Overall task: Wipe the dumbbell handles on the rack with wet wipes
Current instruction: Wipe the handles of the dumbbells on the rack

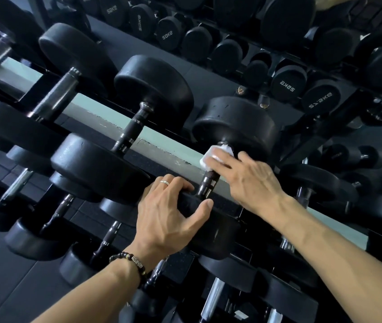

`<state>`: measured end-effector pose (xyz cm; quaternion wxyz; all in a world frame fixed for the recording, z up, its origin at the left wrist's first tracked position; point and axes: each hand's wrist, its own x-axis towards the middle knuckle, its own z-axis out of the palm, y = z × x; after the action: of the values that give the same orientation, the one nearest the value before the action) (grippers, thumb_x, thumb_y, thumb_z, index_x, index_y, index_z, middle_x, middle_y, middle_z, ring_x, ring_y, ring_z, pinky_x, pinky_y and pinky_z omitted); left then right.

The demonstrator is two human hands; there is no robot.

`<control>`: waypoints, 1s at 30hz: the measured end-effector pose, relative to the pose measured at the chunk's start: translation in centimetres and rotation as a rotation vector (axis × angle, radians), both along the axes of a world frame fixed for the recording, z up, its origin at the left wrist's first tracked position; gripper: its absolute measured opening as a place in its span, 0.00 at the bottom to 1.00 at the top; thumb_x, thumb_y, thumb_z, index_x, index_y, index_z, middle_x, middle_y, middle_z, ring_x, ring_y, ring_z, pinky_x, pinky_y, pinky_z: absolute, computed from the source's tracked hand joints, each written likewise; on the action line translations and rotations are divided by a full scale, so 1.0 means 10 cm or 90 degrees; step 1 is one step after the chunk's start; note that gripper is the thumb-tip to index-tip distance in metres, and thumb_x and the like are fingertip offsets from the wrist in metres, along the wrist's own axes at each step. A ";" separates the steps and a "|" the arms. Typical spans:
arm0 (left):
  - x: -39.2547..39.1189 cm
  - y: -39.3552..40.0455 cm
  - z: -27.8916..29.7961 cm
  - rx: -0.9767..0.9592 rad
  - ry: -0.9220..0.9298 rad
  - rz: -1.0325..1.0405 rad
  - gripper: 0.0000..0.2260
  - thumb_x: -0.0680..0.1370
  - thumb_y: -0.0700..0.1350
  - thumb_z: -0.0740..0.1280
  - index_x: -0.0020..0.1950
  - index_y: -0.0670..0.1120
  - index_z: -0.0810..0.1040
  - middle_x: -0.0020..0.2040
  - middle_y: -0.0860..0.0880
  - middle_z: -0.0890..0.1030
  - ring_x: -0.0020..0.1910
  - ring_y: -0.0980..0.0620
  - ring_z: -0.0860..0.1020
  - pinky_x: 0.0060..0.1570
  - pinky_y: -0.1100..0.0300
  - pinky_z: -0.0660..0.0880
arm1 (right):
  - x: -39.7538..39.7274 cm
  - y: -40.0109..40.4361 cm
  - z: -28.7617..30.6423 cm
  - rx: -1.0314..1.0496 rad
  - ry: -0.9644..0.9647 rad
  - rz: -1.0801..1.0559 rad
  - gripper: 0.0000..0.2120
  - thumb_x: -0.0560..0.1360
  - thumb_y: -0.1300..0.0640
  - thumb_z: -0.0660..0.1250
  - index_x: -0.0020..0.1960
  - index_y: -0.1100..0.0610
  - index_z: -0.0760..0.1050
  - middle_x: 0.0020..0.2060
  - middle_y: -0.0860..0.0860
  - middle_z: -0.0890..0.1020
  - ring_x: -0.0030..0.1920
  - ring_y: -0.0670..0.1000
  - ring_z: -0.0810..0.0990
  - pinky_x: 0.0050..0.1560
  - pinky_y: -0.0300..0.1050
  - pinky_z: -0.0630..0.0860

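Right hand (246,176): fingers curled round a crumpled white wet wipe (211,155), which is wrapped about the upper part of the dark knurled metal handle (209,183) of a black round-headed rubber dumbbell (236,122). The wipe sits just below the far head of that dumbbell; the lower stretch of the handle, with its pale printed bands, is exposed beneath the hand.

Left hand (173,217): fingers bent over the top edge of the near head of the same dumbbell, thumb spread out toward the base of the handle, gripping the head. A silver ring (165,182) is on one finger; a dark beaded bracelet (130,261) is on the wrist.

The dumbbell lies on the top tier of a black metal rack (52,127), handle running away from the viewer. To its left on the same tier lie three more black dumbbells, the nearest (138,106) with a dark handle bearing similar bands.

Lower tiers hold smaller black dumbbells with bright chrome handles (213,297).

Beyond, a second row of black dumbbells (285,82) stands with white weight markings on the end faces, blurred in part
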<state>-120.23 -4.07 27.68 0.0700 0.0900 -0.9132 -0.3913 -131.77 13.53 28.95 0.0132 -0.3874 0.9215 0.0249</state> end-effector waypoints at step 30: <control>-0.01 -0.01 0.00 -0.010 0.018 -0.011 0.21 0.71 0.67 0.61 0.46 0.50 0.78 0.43 0.58 0.75 0.45 0.56 0.73 0.49 0.57 0.70 | 0.40 -0.09 -0.12 -0.719 -0.223 -0.511 0.16 0.77 0.62 0.71 0.64 0.51 0.80 0.52 0.37 0.81 0.50 0.36 0.80 0.54 0.26 0.73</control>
<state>-120.33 -4.12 27.71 0.0804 0.0755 -0.9160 -0.3856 -127.78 12.62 27.77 -0.0338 0.0357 0.8493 -0.5257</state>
